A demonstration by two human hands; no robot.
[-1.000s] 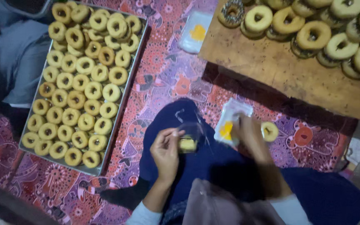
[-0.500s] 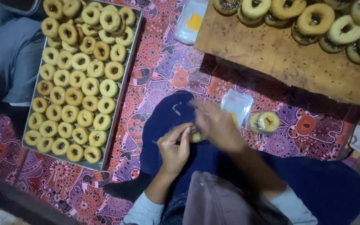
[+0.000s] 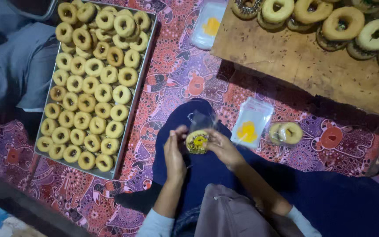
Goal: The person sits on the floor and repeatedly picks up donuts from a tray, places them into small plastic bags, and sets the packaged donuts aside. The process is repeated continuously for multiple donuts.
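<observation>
Both hands now meet over the lap, left hand (image 3: pixel 175 151) and right hand (image 3: pixel 223 146) gripping a bagged doughnut (image 3: pixel 197 141) between them, beside the clear bags (image 3: pixel 252 122).

Between your hands you hold a clear bag (image 3: pixel 198 136) with a yellow label, a stack of clear bags (image 3: pixel 251 123) with yellow marks lies just right of it on the cloth, and another stack (image 3: pixel 208 25) lies beside the table's left end.
</observation>
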